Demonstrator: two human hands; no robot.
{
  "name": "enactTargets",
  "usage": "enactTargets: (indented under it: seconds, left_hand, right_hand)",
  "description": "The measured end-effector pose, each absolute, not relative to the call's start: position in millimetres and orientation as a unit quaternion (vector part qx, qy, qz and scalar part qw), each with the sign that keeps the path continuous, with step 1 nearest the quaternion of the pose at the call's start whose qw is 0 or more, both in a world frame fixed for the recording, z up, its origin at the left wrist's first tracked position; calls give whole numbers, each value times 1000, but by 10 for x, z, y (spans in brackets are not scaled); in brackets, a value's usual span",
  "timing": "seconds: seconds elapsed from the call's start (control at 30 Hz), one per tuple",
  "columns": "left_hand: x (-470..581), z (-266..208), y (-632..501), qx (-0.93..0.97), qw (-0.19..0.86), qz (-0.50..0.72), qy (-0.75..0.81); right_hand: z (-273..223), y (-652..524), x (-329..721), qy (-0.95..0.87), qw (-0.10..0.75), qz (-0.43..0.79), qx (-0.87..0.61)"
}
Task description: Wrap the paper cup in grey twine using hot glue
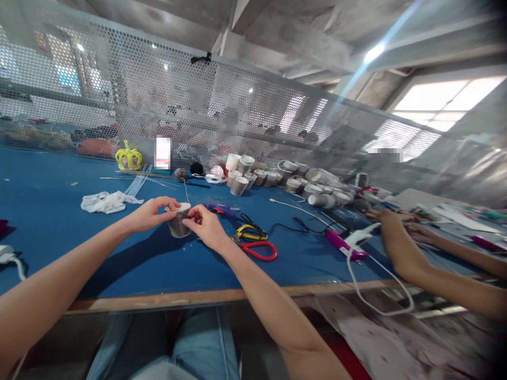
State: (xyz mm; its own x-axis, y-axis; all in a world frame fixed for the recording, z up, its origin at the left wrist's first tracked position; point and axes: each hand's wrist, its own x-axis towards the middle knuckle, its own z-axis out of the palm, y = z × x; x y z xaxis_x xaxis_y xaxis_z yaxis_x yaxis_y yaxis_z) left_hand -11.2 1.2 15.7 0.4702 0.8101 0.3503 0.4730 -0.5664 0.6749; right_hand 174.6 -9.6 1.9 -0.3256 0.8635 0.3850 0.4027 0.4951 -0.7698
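Observation:
A small cup with a white rim and a grey-brown wrapped side stands upright between my hands. My left hand grips its rim on the left, thumb and fingers closed on the edge. On the other side, my right hand pinches the cup near the rim with bent fingers. A thin grey strand of yarn runs from the cup back to a grey yarn ball. Close to my right hand lie red-handled scissors, a yellow-handled tool and a blue glue gun.
Several similar cups are grouped at the back. A white cloth, a yellow crown-shaped item and a phone sit back left. To the right are a purple glue gun, cables and a co-worker's arm. A perforated screen stands behind.

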Motion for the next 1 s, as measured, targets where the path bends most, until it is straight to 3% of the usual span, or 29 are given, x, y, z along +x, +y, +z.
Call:
enactTargets:
  seconds: [0.47,0.63,0.73,0.83,1.0]
  left_hand:
    - [-73,169,-40,819,230,343,399]
    - [-77,148,-23,821,229,345,394]
    - [-87,148,-19,822,237,344,386]
    - [-92,166,-30,826,247,336,380]
    - [-96,174,-36,827,247,330,382]
  right_hand:
    - [32,-173,1702,-822,342,200,-409]
    - [86,-114,1812,-835,302,234,-396]
    - [186,42,2058,-763,361,232,-483]
    - [308,229,2389,-657,414,130,-616]
    - [286,437,2681,-621,349,154,-684]
